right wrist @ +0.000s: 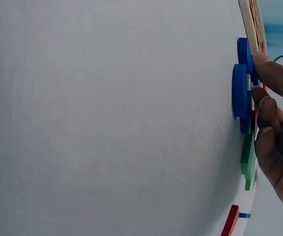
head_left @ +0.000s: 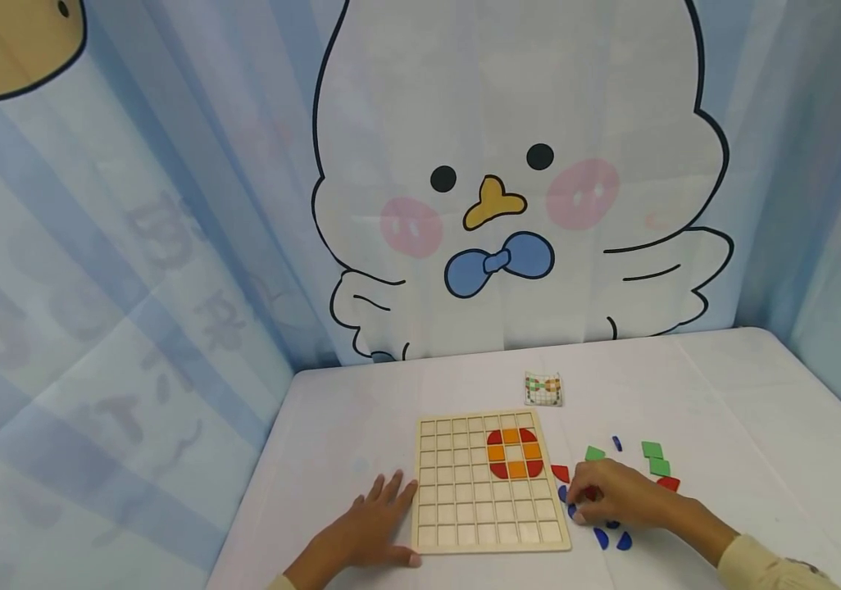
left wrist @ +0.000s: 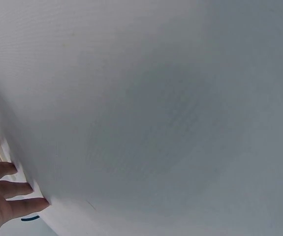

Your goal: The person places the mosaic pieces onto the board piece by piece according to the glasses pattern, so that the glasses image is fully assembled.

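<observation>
A square wooden grid board (head_left: 465, 504) lies on the table, with red and orange tiles (head_left: 496, 470) forming a ring in its upper right part. My left hand (head_left: 369, 528) rests at the board's left side, fingers spread and fingertips by its edge; the left wrist view shows those fingers (left wrist: 25, 204). Beside the board's right edge, my right hand (head_left: 615, 492) reaches down among loose pieces with bent fingers. In the right wrist view its thumb and index finger are close to blue pieces (right wrist: 239, 91); whether they pinch one is unclear. A red piece (head_left: 592, 492) shows under the hand.
A small patterned card (head_left: 543, 390) lies beyond the board. Around my right hand are green tiles (head_left: 652, 450), a red quarter-round tile (head_left: 561, 474), another red piece (head_left: 668, 484) and blue pieces (head_left: 624, 541). A printed curtain (head_left: 509, 311) stands behind the white table (head_left: 361, 410).
</observation>
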Demonstrator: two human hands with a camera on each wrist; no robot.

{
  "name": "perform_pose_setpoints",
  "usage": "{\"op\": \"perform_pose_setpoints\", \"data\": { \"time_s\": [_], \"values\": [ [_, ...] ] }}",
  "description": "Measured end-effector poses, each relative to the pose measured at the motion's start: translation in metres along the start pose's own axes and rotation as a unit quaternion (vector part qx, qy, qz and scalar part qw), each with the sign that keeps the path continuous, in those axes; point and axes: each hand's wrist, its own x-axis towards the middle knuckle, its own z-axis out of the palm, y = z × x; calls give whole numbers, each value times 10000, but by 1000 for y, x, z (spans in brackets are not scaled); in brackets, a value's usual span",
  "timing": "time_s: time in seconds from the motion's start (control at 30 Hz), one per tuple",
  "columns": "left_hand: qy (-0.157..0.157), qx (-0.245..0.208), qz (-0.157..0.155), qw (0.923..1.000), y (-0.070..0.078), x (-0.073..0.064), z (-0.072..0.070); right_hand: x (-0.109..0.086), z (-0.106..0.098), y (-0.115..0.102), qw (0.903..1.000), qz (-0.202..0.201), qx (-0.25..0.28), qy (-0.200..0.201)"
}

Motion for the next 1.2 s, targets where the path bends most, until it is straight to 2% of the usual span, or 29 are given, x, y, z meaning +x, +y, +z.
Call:
{"op": "perform_pose_setpoints", "data": {
  "time_s": [0.17,0.43,0.83,1.2],
  "values": [
    [-9,-8,-12,10000,2,-2,-1,1,3,0,9998,135,-170,-30],
    [-21,-2,-63,10000,4,-4,-3,-1,1,-3,9995,269,-30,-168],
    [2,-43,-12,10000,4,-5,-3,-5,-10,-1,9990,157,26,-411],
    [-29,-24,-79,10000,1,-1,-2,-9,-17,3,9977,129,-296,-590]
  ]
}}
